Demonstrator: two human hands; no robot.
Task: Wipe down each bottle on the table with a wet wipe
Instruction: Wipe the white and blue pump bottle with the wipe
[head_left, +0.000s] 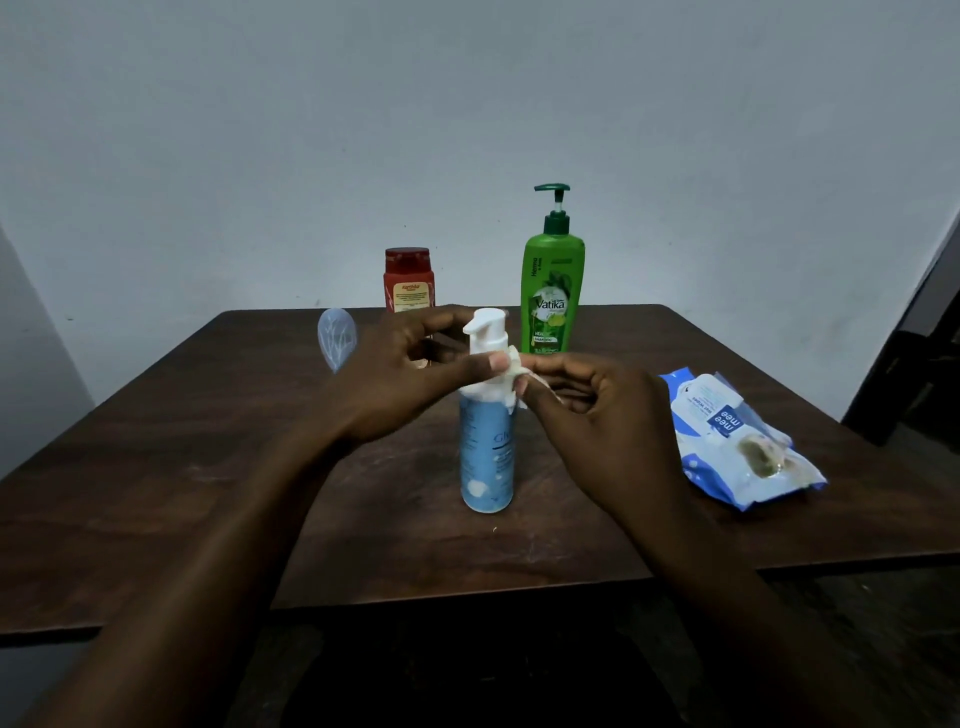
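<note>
On the bench (208, 467), the left hand (400, 374) grips the neck of the blue pump bottle (485, 457); the right hand (608, 410) pinches a wet wipe (511, 366) against it.

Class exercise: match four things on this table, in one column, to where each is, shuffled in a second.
1 green plastic pump bottle
2 red plastic flip-cap bottle
3 pale blue plastic pump bottle
4 white wet wipe

A pinched by right hand
B centre, gripped by left hand
C far edge, tallest
D far edge, shorter

Pairs: 1-C, 2-D, 3-B, 4-A
</note>
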